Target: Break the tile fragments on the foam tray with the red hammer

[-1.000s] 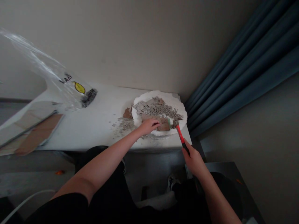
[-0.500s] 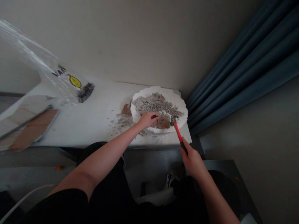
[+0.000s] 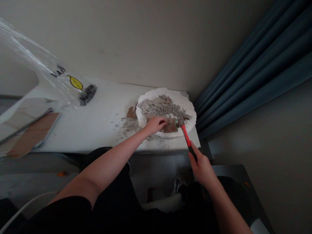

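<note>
A blue curtain (image 3: 255, 65) hangs beyond the far right corner of a white surface (image 3: 92, 133). A clear plastic bag (image 3: 56, 78) lies over its left part. Near the right end, against the far edge, sits a ragged white foam disc (image 3: 187, 113) heaped with grey rubble (image 3: 163, 110). Loose crumbs (image 3: 125, 127) and a brown chunk (image 3: 132, 112) lie on the surface just beside it. The right hand (image 3: 201, 169) has a closed grip round the black end of a red-handled hammer (image 3: 186, 136), its head at the rubble, touching a brown fragment (image 3: 170, 126). The left hand (image 3: 155, 125) rests on the rubble beside that fragment, fingers curled; whether its grip holds anything, I cannot tell.
</note>
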### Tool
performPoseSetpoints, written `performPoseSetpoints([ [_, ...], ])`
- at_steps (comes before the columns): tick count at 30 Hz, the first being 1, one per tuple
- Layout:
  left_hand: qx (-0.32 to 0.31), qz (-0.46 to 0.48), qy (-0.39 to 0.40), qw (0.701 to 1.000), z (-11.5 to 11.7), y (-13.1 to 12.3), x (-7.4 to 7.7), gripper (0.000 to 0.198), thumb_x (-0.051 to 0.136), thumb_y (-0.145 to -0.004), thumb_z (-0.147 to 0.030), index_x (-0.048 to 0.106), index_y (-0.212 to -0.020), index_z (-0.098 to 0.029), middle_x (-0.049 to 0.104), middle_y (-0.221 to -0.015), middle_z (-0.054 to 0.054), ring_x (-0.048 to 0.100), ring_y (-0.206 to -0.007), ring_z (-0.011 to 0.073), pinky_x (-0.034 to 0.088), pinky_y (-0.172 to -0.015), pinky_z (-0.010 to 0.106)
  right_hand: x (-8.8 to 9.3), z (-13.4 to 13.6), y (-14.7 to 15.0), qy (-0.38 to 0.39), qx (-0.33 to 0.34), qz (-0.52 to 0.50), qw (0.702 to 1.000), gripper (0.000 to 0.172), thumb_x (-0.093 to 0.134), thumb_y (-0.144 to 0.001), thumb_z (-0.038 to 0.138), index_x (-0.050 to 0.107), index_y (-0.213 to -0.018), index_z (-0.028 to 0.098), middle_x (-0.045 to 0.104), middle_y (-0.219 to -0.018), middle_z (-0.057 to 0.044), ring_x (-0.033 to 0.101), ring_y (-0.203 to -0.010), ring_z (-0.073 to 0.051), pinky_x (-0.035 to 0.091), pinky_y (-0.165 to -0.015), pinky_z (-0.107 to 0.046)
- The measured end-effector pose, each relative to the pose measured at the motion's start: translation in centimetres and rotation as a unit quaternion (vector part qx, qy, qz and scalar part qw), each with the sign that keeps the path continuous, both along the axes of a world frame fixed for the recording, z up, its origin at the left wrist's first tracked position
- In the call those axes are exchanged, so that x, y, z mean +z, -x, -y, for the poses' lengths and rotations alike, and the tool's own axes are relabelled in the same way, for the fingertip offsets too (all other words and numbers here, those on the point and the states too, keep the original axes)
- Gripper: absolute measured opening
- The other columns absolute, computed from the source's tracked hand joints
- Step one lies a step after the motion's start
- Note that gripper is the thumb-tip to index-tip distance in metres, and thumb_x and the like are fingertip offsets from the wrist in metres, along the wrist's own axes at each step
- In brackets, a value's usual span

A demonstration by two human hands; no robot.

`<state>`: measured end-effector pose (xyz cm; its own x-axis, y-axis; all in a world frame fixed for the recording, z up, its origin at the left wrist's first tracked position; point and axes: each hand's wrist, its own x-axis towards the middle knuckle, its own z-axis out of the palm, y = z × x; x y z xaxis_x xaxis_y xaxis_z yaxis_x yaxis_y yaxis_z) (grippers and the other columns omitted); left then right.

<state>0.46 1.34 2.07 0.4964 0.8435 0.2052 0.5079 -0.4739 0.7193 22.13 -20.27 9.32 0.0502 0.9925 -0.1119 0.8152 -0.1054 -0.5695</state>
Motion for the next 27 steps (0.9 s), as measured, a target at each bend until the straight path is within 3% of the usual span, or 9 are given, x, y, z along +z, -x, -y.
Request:
performPoseSetpoints([
  [4,0.055,-0.009,-0.004,0.998,-0.2,0.2,-0.1,0.020,0.054,-0.088,-0.028,0.071,-0.088,-0.017,0.072,-0.079,0.005,0.063,-0.072,0.0175,0.045,-0.069,0.029,0.3,0.2,1.2,-0.013,0.032,-0.021,0.999,0.059,0.038,-0.099,0.034,0.031,-0.154,0.015,0.072,-0.109,-0.015,0.070,-0.094,-0.028,0.051,-0.081,-0.036],
  [9,0.061,-0.010,0.005,0.998,-0.5,0.1,-0.4,0.020,0.054,-0.087,-0.026,0.071,-0.084,-0.017,0.072,-0.079,0.005,0.064,-0.074,0.0188,0.046,-0.071,0.030,-0.4,0.0,2.4,0.013,0.058,0.040,0.997,0.058,0.037,-0.098,0.033,0.033,-0.154,0.016,0.074,-0.085,-0.011,0.070,-0.078,-0.029,0.050,-0.071,-0.035],
  [21,0.065,0.003,-0.004,0.998,-0.5,0.0,-0.6,0.018,0.053,-0.085,-0.024,0.070,-0.083,-0.017,0.072,-0.080,0.005,0.063,-0.076,0.0184,0.046,-0.072,0.030,-0.7,-0.1,2.7,0.001,0.072,0.018,0.997,0.058,0.037,-0.098,0.030,0.030,-0.155,0.016,0.074,-0.096,-0.014,0.072,-0.084,-0.028,0.051,-0.075,-0.035],
  [27,-0.021,0.014,0.004,1.000,0.2,-0.5,-0.1,0.021,0.054,-0.088,-0.030,0.071,-0.092,-0.018,0.072,-0.086,0.004,0.064,-0.080,0.0174,0.047,-0.075,0.029,-0.7,-0.2,1.9,0.009,0.036,0.054,0.998,0.057,0.036,-0.098,0.031,0.035,-0.152,0.014,0.074,-0.096,-0.015,0.071,-0.086,-0.030,0.050,-0.075,-0.036],
])
